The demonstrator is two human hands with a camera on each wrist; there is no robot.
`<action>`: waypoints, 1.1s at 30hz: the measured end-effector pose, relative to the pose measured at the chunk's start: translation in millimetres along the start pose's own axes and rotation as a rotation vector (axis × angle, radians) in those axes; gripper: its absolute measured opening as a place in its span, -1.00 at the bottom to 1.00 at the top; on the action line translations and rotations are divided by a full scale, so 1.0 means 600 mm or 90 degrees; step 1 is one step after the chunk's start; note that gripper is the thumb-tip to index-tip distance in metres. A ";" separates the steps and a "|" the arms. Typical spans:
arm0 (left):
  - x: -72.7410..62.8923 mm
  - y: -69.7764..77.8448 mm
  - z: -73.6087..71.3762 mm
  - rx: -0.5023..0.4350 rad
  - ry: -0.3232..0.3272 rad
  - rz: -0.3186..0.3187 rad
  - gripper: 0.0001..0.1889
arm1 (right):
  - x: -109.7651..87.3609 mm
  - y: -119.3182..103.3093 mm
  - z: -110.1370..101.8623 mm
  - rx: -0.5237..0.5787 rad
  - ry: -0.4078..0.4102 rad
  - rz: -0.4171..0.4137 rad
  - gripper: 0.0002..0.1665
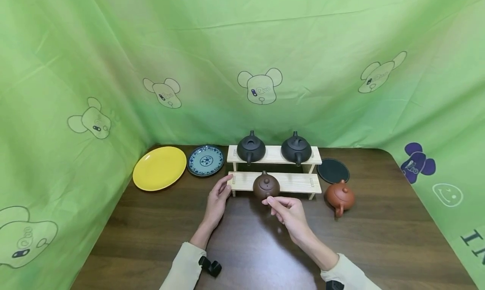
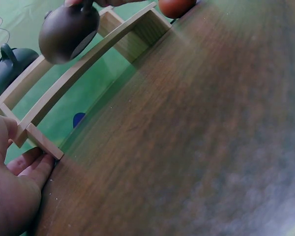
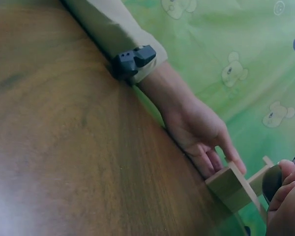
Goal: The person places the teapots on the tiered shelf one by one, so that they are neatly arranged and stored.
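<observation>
My right hand (image 1: 289,216) pinches the handle of a dark brown clay teapot (image 1: 266,184). The left wrist view shows the teapot's underside, apart from the board, with the pot over the front of the lower tier of a light wooden two-tier stand (image 1: 293,182). At the stand's left end is my left hand (image 1: 217,201), thumb against the board and fingers bent around the leg, as the right wrist view shows. Two black teapots, one on the left (image 1: 251,148) and one on the right (image 1: 297,148), sit on the upper tier.
A reddish-orange teapot (image 1: 339,197) stands right of the stand, in front of a dark round plate (image 1: 333,171). On the left lie a yellow plate (image 1: 159,168) and a blue patterned plate (image 1: 206,160). Green cloth (image 1: 212,50) hangs behind and beside the brown wooden table (image 1: 386,222).
</observation>
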State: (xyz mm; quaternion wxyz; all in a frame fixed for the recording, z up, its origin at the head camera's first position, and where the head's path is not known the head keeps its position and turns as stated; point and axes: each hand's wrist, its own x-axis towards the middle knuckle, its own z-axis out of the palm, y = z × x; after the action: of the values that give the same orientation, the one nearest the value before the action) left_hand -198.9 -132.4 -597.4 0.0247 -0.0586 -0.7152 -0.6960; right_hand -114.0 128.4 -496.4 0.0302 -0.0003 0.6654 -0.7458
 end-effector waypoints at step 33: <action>0.004 0.004 0.001 -0.005 0.005 -0.026 -0.60 | 0.066 0.010 0.062 0.051 0.045 0.017 -0.63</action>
State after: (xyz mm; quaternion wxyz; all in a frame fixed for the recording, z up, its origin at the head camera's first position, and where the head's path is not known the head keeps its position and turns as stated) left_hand -200.8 -131.7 -595.0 0.0127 -0.0412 -0.7134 -0.6994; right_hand -152.0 88.9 -499.7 0.0166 0.0357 0.6358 -0.7708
